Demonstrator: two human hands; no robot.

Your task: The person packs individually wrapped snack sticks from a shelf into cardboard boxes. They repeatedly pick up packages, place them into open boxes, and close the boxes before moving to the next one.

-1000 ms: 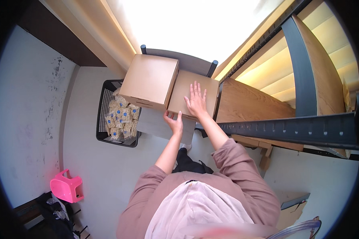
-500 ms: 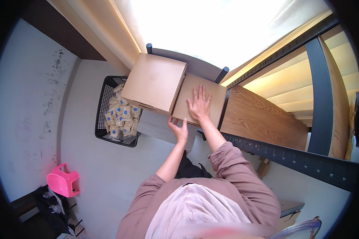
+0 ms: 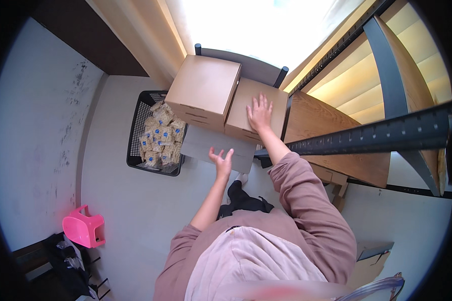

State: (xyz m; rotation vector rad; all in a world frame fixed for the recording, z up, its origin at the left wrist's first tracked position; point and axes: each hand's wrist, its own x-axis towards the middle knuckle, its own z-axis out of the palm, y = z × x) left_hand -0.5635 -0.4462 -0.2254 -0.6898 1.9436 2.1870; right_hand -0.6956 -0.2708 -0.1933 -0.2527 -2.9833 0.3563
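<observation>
Two closed cardboard boxes stand side by side on a grey surface (image 3: pixel 213 146). The left box (image 3: pixel 206 75) rises higher than the right box (image 3: pixel 243 103). My right hand (image 3: pixel 260 114) lies on the top of the right box, fingers stretched out and parted. In front of that box's near side, my left hand (image 3: pixel 221 161) hovers over the grey surface, palm turned up and fingers apart. It touches neither box and holds nothing.
A black plastic basket (image 3: pixel 132 145) holding several packets (image 3: pixel 160 138) with blue labels stands left of the boxes. Wooden shelves (image 3: pixel 331 120) with black perforated posts (image 3: pixel 371 136) rise close on the right. A pink stool (image 3: pixel 84 228) stands at the lower left.
My left hand has let go of the right box's near edge and drawn back toward me. My right hand stays on the box top. The view has shifted slightly.
</observation>
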